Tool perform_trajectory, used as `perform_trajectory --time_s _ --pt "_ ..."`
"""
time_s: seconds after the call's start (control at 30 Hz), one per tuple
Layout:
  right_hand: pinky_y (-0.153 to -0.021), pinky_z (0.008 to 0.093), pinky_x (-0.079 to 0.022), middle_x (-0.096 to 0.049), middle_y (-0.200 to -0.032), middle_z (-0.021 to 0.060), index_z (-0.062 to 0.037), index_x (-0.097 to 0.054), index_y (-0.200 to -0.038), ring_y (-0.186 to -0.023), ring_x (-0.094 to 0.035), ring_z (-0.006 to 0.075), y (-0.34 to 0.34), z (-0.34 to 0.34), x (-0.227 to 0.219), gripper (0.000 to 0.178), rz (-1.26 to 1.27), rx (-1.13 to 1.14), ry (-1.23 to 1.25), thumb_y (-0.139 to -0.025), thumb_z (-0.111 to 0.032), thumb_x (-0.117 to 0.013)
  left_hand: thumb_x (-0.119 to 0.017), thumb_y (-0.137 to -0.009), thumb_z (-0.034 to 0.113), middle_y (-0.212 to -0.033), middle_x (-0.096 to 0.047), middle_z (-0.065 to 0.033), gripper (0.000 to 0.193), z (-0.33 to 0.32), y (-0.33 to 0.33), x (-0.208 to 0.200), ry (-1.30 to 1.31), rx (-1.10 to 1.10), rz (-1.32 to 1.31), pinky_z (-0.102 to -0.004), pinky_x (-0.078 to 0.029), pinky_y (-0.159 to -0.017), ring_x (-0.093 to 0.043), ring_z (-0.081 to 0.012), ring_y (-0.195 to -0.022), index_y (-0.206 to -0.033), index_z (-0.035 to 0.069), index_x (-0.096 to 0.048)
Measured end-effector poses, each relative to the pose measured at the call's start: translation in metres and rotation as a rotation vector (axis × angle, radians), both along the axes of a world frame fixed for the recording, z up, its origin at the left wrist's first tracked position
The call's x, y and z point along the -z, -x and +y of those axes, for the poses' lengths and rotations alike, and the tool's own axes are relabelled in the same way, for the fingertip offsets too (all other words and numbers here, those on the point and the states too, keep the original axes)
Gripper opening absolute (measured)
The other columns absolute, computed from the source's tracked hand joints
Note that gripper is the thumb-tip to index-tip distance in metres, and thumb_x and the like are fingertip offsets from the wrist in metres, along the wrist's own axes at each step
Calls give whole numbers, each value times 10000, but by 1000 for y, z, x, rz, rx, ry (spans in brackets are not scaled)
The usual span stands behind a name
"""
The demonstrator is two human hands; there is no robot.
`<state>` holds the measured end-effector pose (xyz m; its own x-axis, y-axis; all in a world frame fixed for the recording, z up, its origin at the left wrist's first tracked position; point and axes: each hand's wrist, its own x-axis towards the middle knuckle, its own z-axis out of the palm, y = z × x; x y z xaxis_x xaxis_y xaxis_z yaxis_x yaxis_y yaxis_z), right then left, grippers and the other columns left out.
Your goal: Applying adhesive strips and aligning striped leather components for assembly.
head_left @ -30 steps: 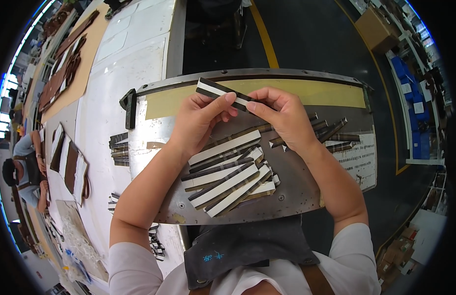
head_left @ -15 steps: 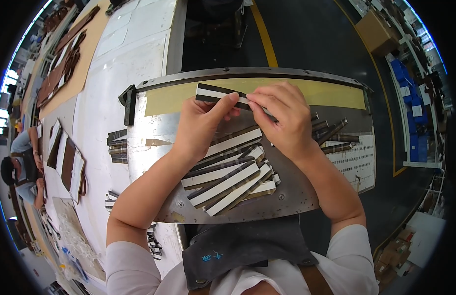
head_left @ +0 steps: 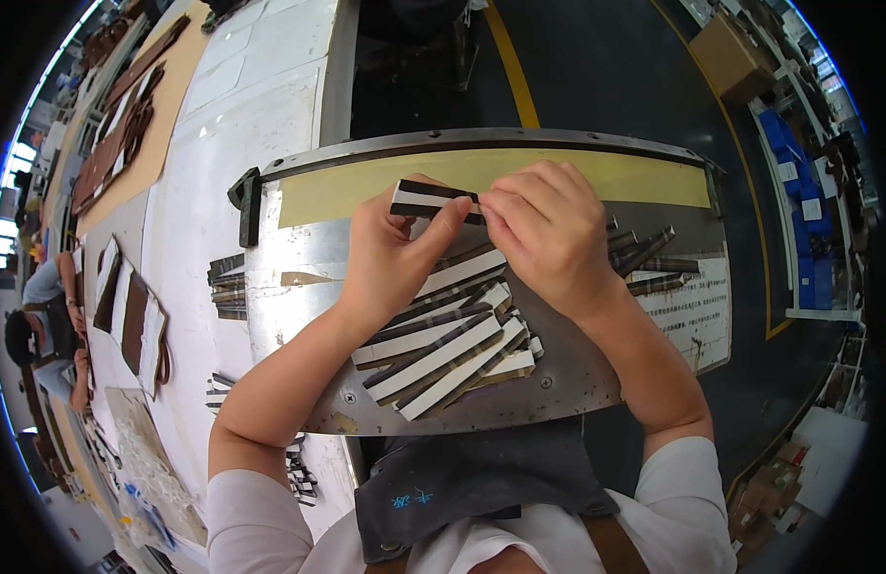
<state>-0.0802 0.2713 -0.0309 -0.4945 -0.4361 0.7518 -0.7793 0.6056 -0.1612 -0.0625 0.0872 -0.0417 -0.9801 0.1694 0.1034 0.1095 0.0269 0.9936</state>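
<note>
A black strip with a white band [head_left: 421, 199] is held up over the far half of a metal work plate [head_left: 581, 368]. My left hand [head_left: 397, 251] pinches it, thumb on top and fingers beneath. At the strip's right end my right hand [head_left: 550, 232] is closed, its thumb and fingertips pressed together on the strip; its fingers hide that end. Below both hands, a loose pile of similar black-and-white strips [head_left: 441, 358] lies on the plate, overlapping at slants.
More dark strips [head_left: 644, 251] lie right of my right hand, beside a printed sheet [head_left: 689, 311]. A yellow band [head_left: 338, 199] runs along the plate's far edge. Strip bundles [head_left: 229, 287] sit on the white table [head_left: 189, 220] at left. A co-worker [head_left: 43, 325] is at far left.
The strip's left end has shifted slightly right and toward me. My right hand's fingers have drawn closer together on the strip, and less of it shows between my hands.
</note>
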Motion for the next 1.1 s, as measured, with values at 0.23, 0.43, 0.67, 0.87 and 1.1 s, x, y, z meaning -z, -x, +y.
perform_trajectory --time_s 0.23,0.43,0.67,0.87,1.1 --pt "-676 346 -468 -588 -777 60 -29 -609 -776 -751 -579 230 1 -2 2 189 63 17 4 -625 10 -715 -680 -928 114 -870 -687 -2 161 3 -1 1 -83 -7 -49 -207 -450 -620 -539 -24 -715 -1010 -23 -664" --pt "-657 342 -462 -578 -769 56 -49 -577 -758 -730 -574 236 1 -6 3 207 45 8 77 -608 26 -698 -663 -919 68 -895 -704 -19 129 4 -2 -5 -115 -29 -8 -213 -475 -664 -593 -35 -751 -1005 -28 -667" --pt "-635 343 -468 -598 -752 46 -71 -572 -759 -697 -579 241 -2 -5 6 227 -94 -24 199 -612 46 -699 -679 -915 141 -740 -661 15 185 5 -3 -12 -58 -83 -94 -207 -419 -545 -520 -13 -643 -899 -43 -691" --pt "-653 351 -489 -646 -792 60 -48 -628 -824 -722 -610 268 -2 -3 5 202 -290 -36 364 -661 38 -713 -689 -917 237 -600 -574 51 321 1 -1 -6 32 -104 -150 -222 -304 -446 -427 -6 -546 -763 -43 -706" --pt "-660 270 -471 -677 -796 37 -24 -711 -903 -699 -583 122 -7 4 -3 136 -772 -86 457 -809 -108 -764 -665 -936 172 -726 -640 26 211 4 -2 -9 -90 -37 -84 -195 -360 -524 -475 -1 -638 -913 -31 -721"
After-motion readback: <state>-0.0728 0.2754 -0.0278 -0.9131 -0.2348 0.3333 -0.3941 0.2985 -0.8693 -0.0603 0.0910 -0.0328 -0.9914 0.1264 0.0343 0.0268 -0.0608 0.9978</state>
